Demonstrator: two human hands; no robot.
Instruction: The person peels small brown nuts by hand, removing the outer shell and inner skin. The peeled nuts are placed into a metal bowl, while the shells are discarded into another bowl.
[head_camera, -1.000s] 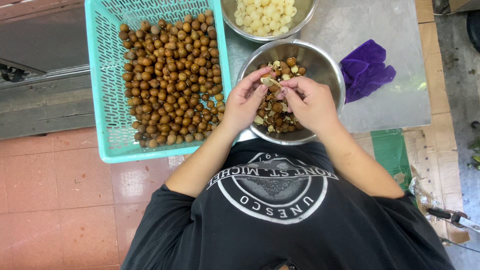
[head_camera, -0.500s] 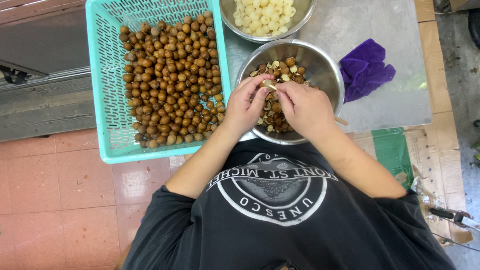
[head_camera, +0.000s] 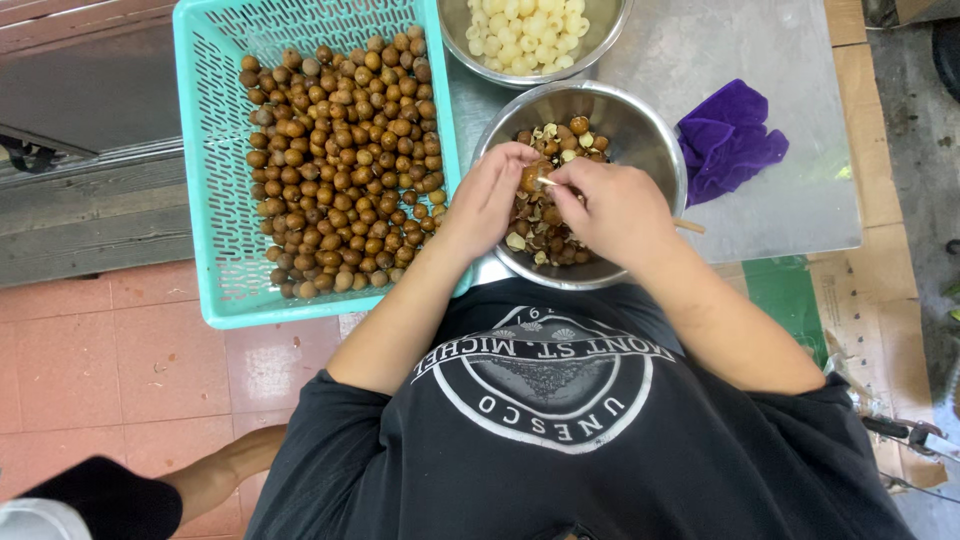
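The left hand (head_camera: 492, 195) is pinching a brown nut (head_camera: 531, 176) over the steel bowl (head_camera: 650, 140); the right hand (head_camera: 612, 205), now shifted closer vs. earlier, is gripping a thin stick (tip touching nut, just beside left fingertips), so shelling is underway.

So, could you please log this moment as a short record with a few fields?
left hand: holds a brown nut over the steel bowl
right hand: pinches a thin wooden stick against the nut
steel bowl contents: brown shells and pale bits
teal basket: heaped with brown nuts, left of the bowl
second bowl: pale peeled kernels
purple cloth: on the metal table, right of the bowl
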